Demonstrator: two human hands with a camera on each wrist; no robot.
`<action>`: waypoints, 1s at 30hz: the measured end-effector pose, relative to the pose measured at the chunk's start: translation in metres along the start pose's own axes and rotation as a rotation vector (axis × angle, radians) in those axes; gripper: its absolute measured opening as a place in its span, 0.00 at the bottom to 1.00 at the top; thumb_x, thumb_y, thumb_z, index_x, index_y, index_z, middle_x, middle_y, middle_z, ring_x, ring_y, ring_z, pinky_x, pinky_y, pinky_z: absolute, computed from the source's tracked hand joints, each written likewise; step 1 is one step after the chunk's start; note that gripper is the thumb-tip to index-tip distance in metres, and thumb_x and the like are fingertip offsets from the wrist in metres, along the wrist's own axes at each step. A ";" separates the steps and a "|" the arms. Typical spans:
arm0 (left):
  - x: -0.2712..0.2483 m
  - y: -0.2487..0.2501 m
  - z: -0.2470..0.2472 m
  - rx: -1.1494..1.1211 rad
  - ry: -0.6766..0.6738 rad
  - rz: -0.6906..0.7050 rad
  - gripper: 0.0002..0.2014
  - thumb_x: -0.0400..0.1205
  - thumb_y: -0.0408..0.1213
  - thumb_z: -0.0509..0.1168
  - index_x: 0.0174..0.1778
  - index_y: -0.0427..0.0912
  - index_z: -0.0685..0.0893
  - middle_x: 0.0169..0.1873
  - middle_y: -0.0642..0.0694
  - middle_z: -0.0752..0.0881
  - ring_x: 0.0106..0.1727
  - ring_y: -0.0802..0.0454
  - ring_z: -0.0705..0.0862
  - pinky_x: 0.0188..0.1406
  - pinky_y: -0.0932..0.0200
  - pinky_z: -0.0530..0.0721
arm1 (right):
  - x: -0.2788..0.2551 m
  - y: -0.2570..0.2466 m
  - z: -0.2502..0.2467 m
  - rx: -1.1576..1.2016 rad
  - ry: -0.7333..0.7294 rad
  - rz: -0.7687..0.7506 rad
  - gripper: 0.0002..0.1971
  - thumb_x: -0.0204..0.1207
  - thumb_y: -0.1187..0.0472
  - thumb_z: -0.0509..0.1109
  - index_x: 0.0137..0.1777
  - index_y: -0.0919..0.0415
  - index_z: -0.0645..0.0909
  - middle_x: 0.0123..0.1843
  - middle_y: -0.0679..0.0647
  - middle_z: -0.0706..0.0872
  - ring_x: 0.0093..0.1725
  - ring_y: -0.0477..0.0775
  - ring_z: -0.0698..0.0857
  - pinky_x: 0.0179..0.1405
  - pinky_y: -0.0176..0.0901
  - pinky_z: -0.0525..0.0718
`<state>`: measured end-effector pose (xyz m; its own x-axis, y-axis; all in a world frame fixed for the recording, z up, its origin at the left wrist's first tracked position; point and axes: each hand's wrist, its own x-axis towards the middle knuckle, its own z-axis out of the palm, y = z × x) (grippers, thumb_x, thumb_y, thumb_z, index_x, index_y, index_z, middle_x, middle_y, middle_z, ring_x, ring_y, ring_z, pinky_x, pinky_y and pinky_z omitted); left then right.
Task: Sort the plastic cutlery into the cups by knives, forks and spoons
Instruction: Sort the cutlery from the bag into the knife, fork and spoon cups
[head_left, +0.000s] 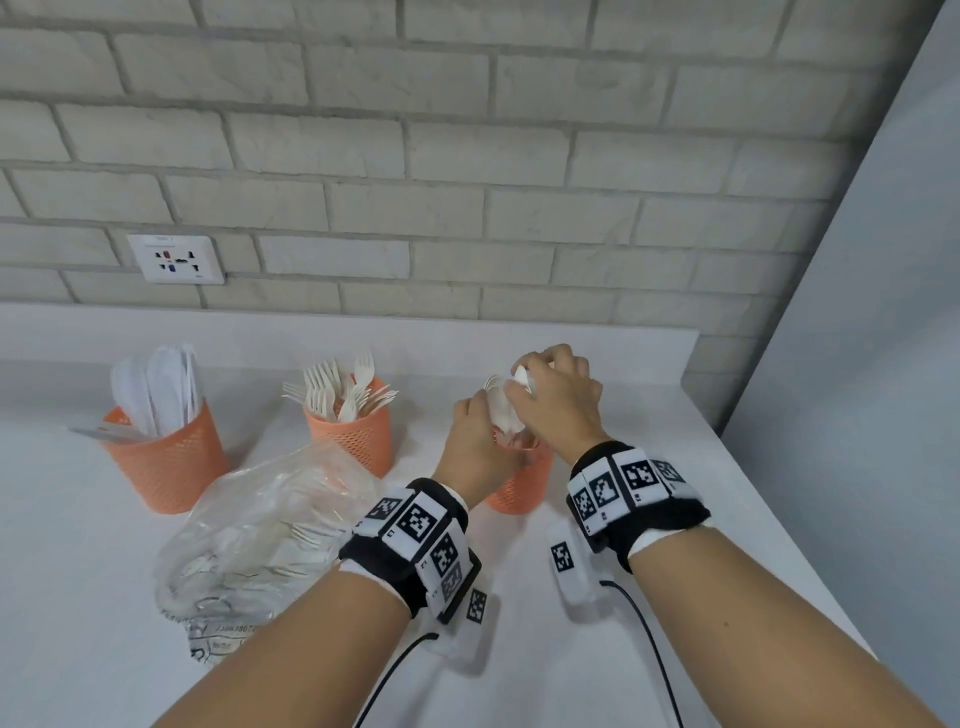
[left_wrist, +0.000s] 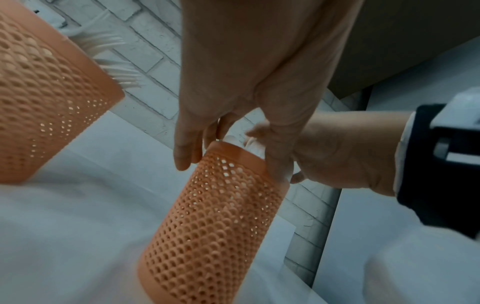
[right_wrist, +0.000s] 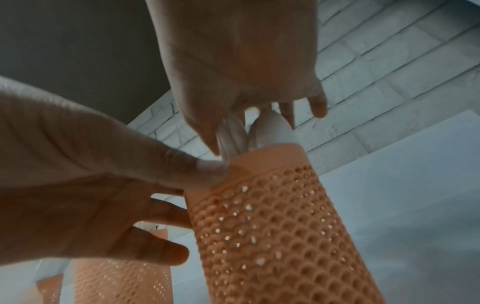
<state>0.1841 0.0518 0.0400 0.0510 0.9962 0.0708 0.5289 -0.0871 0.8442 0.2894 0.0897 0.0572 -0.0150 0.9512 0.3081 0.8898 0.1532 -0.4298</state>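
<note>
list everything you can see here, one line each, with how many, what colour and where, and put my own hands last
Mesh cups: three, orange, in a row on the counter.
Knives: a bunch, white, standing in the left cup.
Forks: a bunch, cream, standing in the middle cup.
Spoons: several, white, in the right cup.
Plastic bag: one, clear, with cutlery inside, lying in front of the cups.
Counter: one, white.
Wall socket: one, white, on the brick wall.
Wrist bands: two, black with printed markers.
Left hand: thumb on the right cup's rim.
Right hand: fingers around the spoons.

White counter (head_left: 649, 467) – pale brick wall (head_left: 415, 156), one socket (head_left: 176, 259).
</note>
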 end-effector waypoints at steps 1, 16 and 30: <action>0.000 0.000 0.000 -0.003 -0.002 -0.011 0.37 0.71 0.34 0.76 0.73 0.38 0.65 0.68 0.42 0.68 0.60 0.55 0.71 0.55 0.66 0.68 | -0.001 0.000 0.001 -0.115 -0.049 0.004 0.18 0.80 0.46 0.57 0.65 0.52 0.76 0.72 0.55 0.69 0.74 0.59 0.64 0.70 0.59 0.61; -0.060 -0.009 -0.121 0.113 0.301 0.090 0.08 0.79 0.46 0.66 0.37 0.48 0.84 0.53 0.47 0.75 0.53 0.51 0.78 0.52 0.60 0.72 | -0.027 -0.074 -0.042 0.241 0.087 -0.280 0.18 0.78 0.56 0.66 0.67 0.59 0.74 0.66 0.57 0.74 0.67 0.58 0.73 0.65 0.51 0.73; -0.106 -0.107 -0.169 0.572 -0.146 -0.444 0.17 0.76 0.47 0.69 0.26 0.43 0.74 0.35 0.45 0.79 0.46 0.48 0.79 0.39 0.58 0.79 | -0.090 -0.154 0.066 -0.250 -0.802 -0.384 0.27 0.76 0.60 0.70 0.73 0.67 0.66 0.66 0.63 0.80 0.61 0.61 0.81 0.59 0.45 0.79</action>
<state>-0.0214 -0.0440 0.0320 -0.1797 0.9308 -0.3182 0.8829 0.2953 0.3652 0.1233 -0.0021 0.0395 -0.5579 0.7619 -0.3292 0.8296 0.5232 -0.1949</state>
